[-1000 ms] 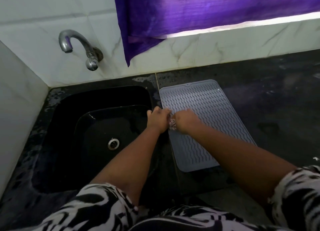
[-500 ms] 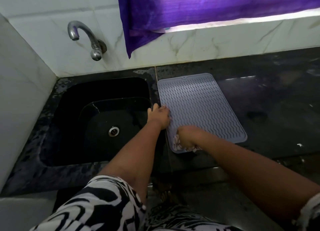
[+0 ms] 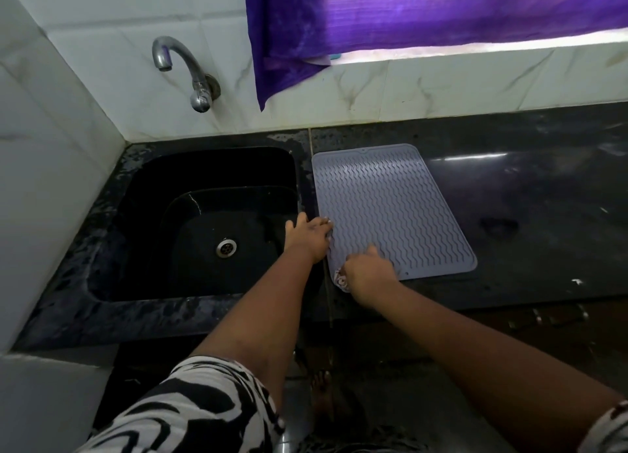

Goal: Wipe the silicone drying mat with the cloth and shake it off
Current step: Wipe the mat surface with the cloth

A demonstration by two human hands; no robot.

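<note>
A grey silicone drying mat (image 3: 390, 208) with wavy ridges lies flat on the black counter (image 3: 526, 198), just right of the sink. My left hand (image 3: 307, 237) rests on the mat's left edge, fingers laid over the rim. My right hand (image 3: 368, 274) grips a small patterned cloth (image 3: 339, 277) and presses it on the mat's near left corner. Only a bit of the cloth shows under the hand.
A black sink (image 3: 210, 221) with a metal drain (image 3: 226, 248) sits left of the mat. A chrome tap (image 3: 190, 72) juts from the tiled wall. A purple curtain (image 3: 424, 18) hangs above the counter. Bare feet show on the floor below the counter edge.
My right hand slid the cloth from the mat's left middle down to its near left corner. The left hand stayed on the left edge. The camera view shifted.
</note>
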